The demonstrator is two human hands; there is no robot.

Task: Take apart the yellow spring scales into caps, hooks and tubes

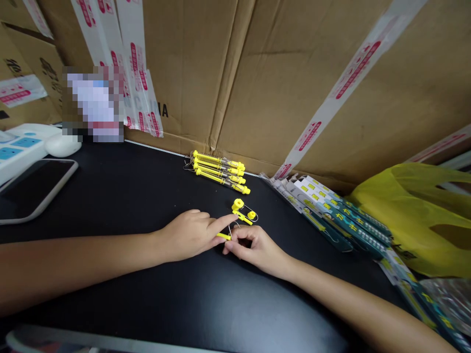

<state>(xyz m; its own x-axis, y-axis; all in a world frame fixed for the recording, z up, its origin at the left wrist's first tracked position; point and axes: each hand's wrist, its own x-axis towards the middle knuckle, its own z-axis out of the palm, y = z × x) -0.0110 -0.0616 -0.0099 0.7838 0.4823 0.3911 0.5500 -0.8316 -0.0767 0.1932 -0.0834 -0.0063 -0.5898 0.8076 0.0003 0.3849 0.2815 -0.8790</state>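
In the head view, my left hand is closed around a thin yellow plastic rod, most of it hidden under the fingers. Its index finger stretches out towards the loose parts. My right hand pinches at the rod's end, where a bent wire hook stands up. The fingertips partly cover the join. Just beyond the hands lie a yellow cap, a smaller yellow knob, a short yellow stick and a curved wire. Farther back, several yellow spring scales with clear tubes and wire hooks lie side by side.
Printed card boxes and a yellow plastic bag are on the right. A phone, a white power strip and a white mouse lie at left. Taped cardboard walls the black table's back.
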